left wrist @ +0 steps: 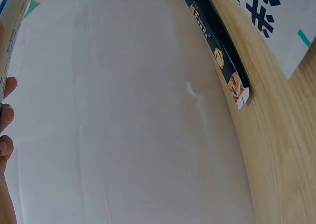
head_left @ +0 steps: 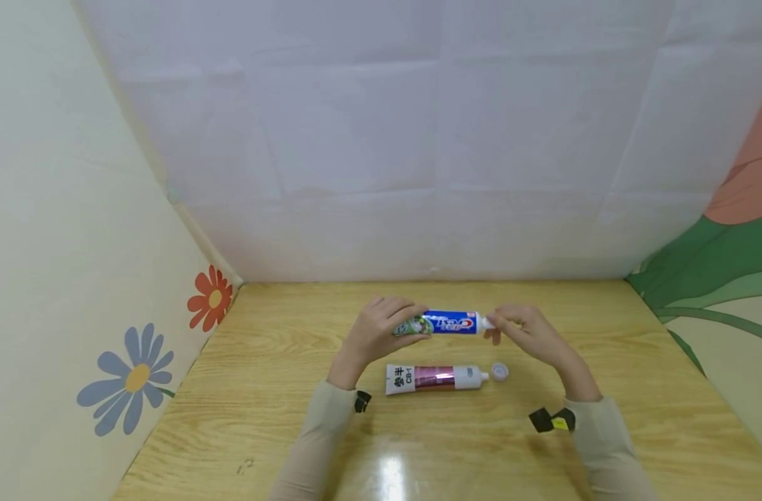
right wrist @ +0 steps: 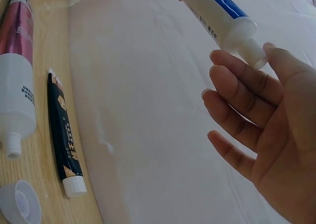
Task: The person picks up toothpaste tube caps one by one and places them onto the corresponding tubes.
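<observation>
In the head view, my left hand (head_left: 381, 330) grips the green-and-blue toothpaste tube (head_left: 454, 322) around its tail half, holding it level above the table. The fingers of my right hand (head_left: 531, 334) are at its white cap (right wrist: 253, 53); the right wrist view shows the thumb and index finger on either side of it. Below the hands lies a white-and-pink toothpaste tube (head_left: 433, 377), its nozzle bare and pointing right. A loose white cap (head_left: 499, 372) rests just beyond that nozzle. In the left wrist view, only fingertips (left wrist: 7, 114) and a strip of the held tube show.
A black toothpaste tube (right wrist: 63, 127) with a white cap lies on the table, seen in both wrist views but not in the head view. White sheeting (head_left: 431, 174) hangs behind the wood-grain table (head_left: 280, 417). Flower-patterned walls (head_left: 55, 278) stand at both sides.
</observation>
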A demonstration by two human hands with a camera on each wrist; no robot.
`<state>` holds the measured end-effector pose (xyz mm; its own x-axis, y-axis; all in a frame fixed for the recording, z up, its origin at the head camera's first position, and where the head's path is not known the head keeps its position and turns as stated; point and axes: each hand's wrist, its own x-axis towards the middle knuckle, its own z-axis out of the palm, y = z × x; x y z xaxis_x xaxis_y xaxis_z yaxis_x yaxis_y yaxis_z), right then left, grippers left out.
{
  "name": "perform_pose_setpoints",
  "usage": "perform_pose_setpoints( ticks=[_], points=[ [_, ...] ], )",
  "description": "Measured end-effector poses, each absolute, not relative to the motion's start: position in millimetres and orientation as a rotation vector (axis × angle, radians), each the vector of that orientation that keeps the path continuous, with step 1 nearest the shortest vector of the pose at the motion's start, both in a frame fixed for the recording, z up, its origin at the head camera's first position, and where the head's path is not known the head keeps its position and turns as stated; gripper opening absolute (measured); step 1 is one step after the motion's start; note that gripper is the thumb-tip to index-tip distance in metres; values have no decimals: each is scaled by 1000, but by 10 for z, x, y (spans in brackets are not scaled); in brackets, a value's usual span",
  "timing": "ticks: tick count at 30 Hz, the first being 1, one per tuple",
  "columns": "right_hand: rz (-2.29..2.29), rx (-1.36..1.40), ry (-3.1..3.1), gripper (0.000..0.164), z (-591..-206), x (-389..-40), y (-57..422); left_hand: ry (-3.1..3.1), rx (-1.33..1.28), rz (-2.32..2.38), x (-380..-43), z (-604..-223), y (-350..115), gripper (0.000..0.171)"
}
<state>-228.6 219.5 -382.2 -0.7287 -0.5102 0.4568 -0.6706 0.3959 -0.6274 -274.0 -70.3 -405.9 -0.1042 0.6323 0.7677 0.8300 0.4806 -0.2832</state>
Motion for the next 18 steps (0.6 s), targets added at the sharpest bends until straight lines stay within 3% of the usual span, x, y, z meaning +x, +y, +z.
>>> perform_pose_setpoints(
  ticks=[18],
  points=[
    [1233, 1022, -2514, 33, -3829, -2291, 2179, -1823, -1231, -265, -2755, -4087, -707, 55]
  ],
)
